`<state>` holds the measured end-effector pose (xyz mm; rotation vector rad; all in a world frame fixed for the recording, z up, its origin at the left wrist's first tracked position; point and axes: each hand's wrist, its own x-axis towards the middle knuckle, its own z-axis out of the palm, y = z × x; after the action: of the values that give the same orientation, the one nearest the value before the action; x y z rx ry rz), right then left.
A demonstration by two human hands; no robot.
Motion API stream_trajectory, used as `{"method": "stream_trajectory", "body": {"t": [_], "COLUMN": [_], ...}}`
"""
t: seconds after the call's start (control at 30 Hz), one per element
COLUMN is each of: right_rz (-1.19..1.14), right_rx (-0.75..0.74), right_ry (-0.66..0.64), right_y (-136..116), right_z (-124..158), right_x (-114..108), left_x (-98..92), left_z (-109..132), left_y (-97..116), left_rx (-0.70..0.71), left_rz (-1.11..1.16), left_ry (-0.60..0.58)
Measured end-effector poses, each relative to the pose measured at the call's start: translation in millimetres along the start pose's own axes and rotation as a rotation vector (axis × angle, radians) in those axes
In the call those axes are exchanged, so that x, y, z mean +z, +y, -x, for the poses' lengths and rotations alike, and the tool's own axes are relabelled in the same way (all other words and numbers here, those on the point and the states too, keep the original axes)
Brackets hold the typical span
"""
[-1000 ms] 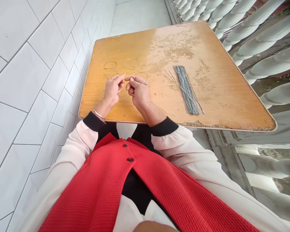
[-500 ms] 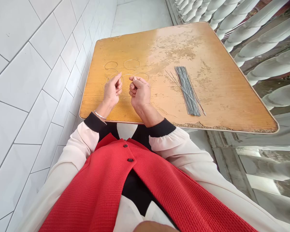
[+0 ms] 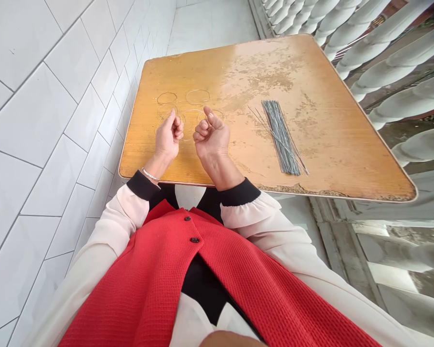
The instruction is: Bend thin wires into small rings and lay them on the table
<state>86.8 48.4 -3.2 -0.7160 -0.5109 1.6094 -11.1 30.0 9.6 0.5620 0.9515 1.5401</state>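
Over the left half of the wooden table [image 3: 311, 120], left hand [image 3: 168, 137] curled into a loose fist with one finger raised, right hand [image 3: 211, 137] much the same, the two just apart; any wire in either hand too fine to tell. Beneath and beside them, thin wire rings [image 3: 197, 97] lying flat, some overlapping. Farther right, a bundle of grey wire rods [image 3: 280, 137], a few strands splayed. On the left wrist, a bangle [image 3: 150, 174].
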Motion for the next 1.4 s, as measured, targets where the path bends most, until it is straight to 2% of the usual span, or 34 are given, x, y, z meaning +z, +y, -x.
{"method": "stream_trajectory", "body": {"t": [0.27,0.43,0.63,0.87,1.1,1.27,1.4], "right_rz": [0.353,0.476,0.477,0.432,0.464,0.510,0.443], "right_rx": [-0.090,-0.087,-0.081,-0.044,0.008,-0.002,0.050], "right_ry": [-0.041,-0.053,-0.051,-0.063,-0.185,-0.167,-0.187], "right_y": [12,6,3,10,15,18,16], "right_z": [0,7,10,16,25,28,29], "right_x": [-20,-29,-28,-28,-28,-25,-25], "left_x": [-11.7,-21.4,-34.0,-31.8,-30.9,-32.1,-31.0], "left_z": [-2,-1,5,9,13,13,12], "left_y": [4,5,11,9,8,12,17], "left_rx": [0.010,0.023,0.030,-0.028,-0.001,-0.004,-0.007], "left_rz": [0.014,-0.047,-0.260,-0.169,-0.219,-0.243,-0.278], "left_ry": [-0.044,-0.051,-0.111,-0.130,-0.164,-0.160,-0.141]}}
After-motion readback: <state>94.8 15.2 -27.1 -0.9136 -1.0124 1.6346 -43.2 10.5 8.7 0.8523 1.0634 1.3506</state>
